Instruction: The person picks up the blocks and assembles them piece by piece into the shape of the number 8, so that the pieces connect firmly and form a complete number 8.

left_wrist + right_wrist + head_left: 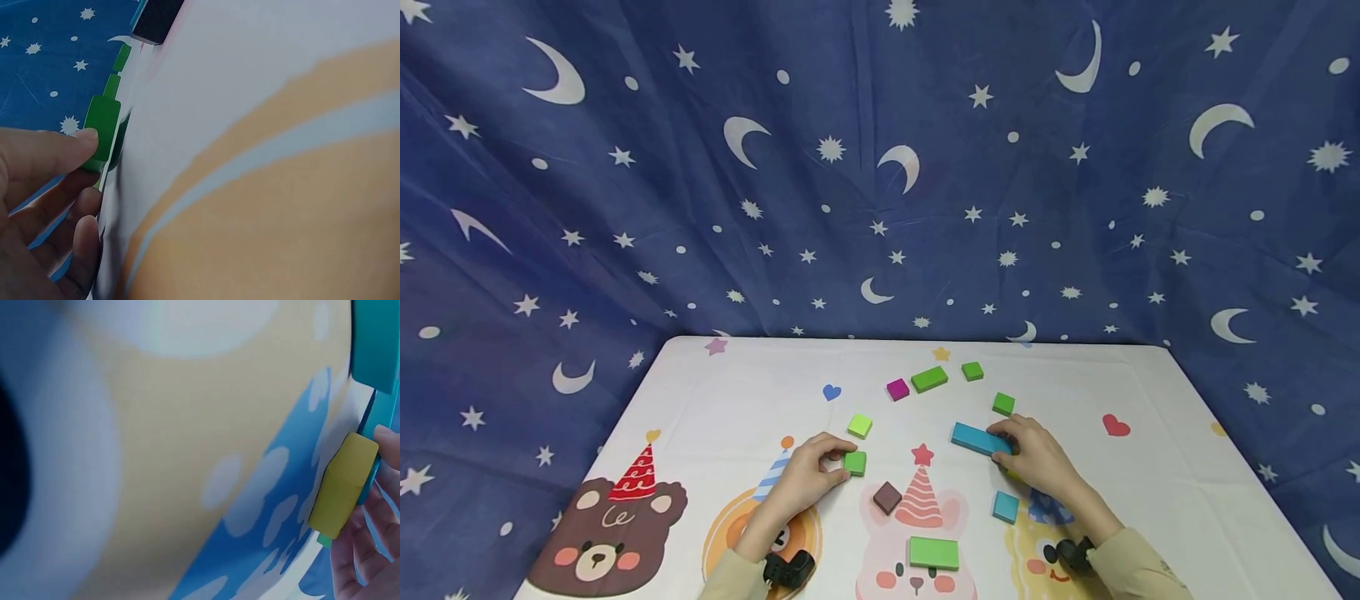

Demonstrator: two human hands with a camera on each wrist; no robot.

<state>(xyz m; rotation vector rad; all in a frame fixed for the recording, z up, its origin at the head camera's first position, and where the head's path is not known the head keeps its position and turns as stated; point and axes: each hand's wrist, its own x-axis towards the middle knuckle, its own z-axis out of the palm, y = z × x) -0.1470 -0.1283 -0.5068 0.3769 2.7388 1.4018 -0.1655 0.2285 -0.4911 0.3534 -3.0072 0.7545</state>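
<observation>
My left hand point(808, 473) pinches a small green block point(855, 463) between thumb and fingers at the table's middle. The thumb lies on the face of this green block point(103, 125) in the left wrist view. A lime block point(861, 426) lies just beyond it, and a dark brown block point(887, 498) to its right. On the right side, my right hand point(1037, 458) grips the right end of a long blue block point(976, 439). A yellow block point(344, 486) sits right beside that end, mostly covered by the hand in the head view. Nearer the front is a small blue block point(1006, 507).
Farther back lie a magenta block point(898, 389), a longer green block point(929, 379) and two small green blocks, one at the back point(972, 371) and one point(1003, 404) beyond the right hand. A light green rectangular block point(934, 553) lies near the front. The white tablecloth point(700, 400) has printed animals.
</observation>
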